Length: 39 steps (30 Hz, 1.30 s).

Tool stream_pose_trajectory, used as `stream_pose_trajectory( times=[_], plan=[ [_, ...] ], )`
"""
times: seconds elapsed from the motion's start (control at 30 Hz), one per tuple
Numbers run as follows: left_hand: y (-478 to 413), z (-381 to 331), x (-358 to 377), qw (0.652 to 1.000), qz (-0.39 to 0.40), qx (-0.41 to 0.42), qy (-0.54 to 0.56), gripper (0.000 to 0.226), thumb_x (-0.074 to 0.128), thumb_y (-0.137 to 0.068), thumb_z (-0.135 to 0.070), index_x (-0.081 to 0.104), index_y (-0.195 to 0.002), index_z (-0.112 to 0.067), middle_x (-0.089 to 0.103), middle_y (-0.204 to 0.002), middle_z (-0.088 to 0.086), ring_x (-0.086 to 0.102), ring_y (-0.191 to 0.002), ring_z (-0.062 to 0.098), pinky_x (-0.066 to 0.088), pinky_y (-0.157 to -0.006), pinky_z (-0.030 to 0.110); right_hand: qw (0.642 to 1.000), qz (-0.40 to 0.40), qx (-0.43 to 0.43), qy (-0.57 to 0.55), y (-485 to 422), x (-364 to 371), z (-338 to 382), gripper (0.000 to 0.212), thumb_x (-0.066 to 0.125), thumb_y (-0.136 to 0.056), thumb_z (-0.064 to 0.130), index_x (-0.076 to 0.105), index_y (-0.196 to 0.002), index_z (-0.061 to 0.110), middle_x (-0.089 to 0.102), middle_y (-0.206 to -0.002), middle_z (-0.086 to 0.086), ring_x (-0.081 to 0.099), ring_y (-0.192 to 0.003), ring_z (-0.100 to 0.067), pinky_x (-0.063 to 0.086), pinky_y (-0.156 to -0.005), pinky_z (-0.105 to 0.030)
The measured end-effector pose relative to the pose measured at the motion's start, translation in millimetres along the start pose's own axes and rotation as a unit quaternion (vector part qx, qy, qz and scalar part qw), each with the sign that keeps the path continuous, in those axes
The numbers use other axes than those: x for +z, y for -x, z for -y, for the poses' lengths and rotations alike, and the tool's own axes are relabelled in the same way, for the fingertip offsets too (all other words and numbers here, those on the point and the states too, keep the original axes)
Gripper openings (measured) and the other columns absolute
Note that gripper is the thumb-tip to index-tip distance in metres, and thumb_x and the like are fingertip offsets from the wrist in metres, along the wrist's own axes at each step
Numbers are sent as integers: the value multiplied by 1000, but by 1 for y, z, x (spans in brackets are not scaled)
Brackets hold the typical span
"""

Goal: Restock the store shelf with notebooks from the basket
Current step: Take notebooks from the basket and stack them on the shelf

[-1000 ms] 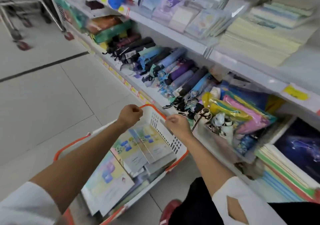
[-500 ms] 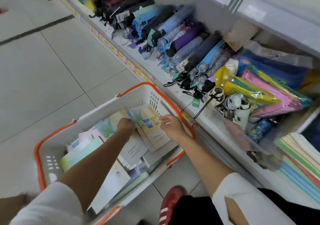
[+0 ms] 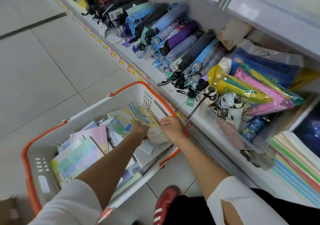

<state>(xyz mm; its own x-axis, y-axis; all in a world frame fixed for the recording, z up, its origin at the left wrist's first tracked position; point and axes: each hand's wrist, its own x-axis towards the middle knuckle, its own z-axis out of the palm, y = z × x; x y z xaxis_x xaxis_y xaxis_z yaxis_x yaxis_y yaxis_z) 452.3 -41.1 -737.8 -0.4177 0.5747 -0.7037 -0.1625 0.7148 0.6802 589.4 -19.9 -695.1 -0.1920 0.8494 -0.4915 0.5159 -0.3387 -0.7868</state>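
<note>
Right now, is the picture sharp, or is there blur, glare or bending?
Head view: wide-angle bending curves the shelf edge; glare whitens the upper shelf; blur smears the clear bin; left hand, right hand and notebook look fairly sharp.

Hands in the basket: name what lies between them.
In the head view, a pastel notebook lies between the left hand and right hand, both holding it inside the basket.

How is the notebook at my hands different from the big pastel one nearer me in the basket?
The held notebook tilts up toward the basket wall; the pastel notebook lies flatter on the pile. The held one is yellowish with blue figures, the pastel one green and pink. The right hand pinches the held one only.
</note>
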Motion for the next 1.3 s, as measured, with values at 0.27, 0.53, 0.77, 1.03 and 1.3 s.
stream_pose_trajectory(
  times=[0.27,0.53,0.77,1.03,1.3],
  plan=[
    [66,-68,-76,989,69,77,104,38,53,-72,-8,60,-110,-10,66,-95,17,64,-77,33,54,-62,33,999,-21,-5,-33,22,-13,34,35,55,-91,18,57,-125,11,60,-119,-1,58,-109,-19,43,-79,-26],
    [159,-128,-63,969,155,168,96,20,60,-87,-22,67,-103,-14,72,-89,13,68,-70,27,57,-64,34,982,-70,-109,-134,93,-67,92,27,46,-97,10,64,-115,17,71,-97,-2,69,-85,-19,50,-67,-26],
    [258,-182,-2,939,210,255,97,17,60,-93,-28,63,-106,-18,71,-90,9,69,-67,21,55,-56,29,950,-178,-186,-178,180,-162,131,37,44,-93,0,61,-119,20,67,-109,-2,63,-89,-17,49,-66,-22],
    [382,-244,111,874,285,393,6,30,50,-98,-16,50,-127,-13,59,-122,4,59,-107,25,49,-95,39,848,-408,-225,-253,283,-303,138,35,50,-88,-6,65,-104,21,66,-85,13,61,-72,1,49,-60,-8],
    [482,-255,257,863,372,342,-9,25,57,-88,4,64,-112,8,61,-93,12,58,-68,20,43,-37,12,757,-532,-152,-349,348,-456,88,39,56,-88,1,62,-123,17,69,-112,-5,65,-98,-24,54,-84,-37]
  ],
)
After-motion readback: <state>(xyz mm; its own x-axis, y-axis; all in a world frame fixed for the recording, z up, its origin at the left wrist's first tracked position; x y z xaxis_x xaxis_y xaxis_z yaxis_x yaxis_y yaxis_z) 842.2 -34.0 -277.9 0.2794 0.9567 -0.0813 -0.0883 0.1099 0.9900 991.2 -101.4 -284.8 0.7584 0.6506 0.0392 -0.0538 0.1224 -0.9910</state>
